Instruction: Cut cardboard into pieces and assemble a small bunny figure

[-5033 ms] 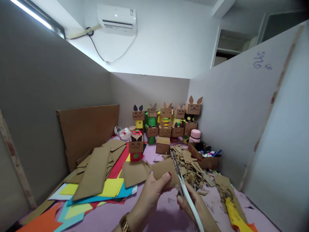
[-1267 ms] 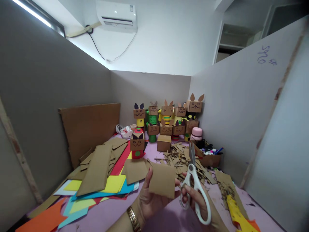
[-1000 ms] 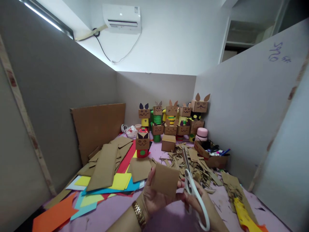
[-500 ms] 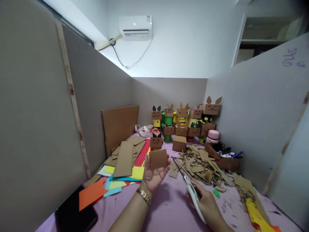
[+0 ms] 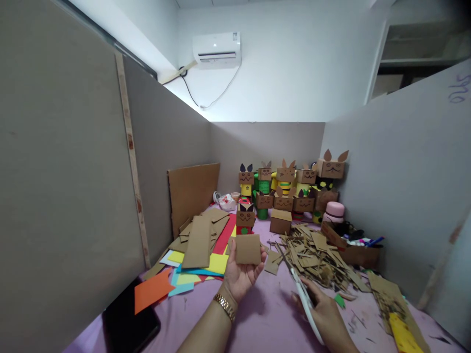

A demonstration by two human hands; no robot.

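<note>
Near the middle, my left hand (image 5: 241, 278) is palm up, with a small square cardboard piece (image 5: 248, 249) held between thumb and fingers. A watch is on that wrist. On the right, my right hand (image 5: 319, 305) grips white-handled scissors (image 5: 302, 295), whose dark blades point up and away towards the cardboard scraps. The blades are apart from the held piece. Behind the piece stands a small cardboard figure (image 5: 245, 215) with dark ears and a red body.
Cardboard scraps (image 5: 312, 255) lie right of centre, before a box of pens (image 5: 358, 252). Cardboard strips (image 5: 197, 241) and coloured paper (image 5: 152, 289) lie left, near a black device (image 5: 128, 318). Cardboard figures (image 5: 285, 174) stand behind. A yellow tool (image 5: 403, 333) is front right.
The whole view has shifted, so things sit further right in the picture. The cardboard piece now faces the camera more squarely; both hands keep their holds.
</note>
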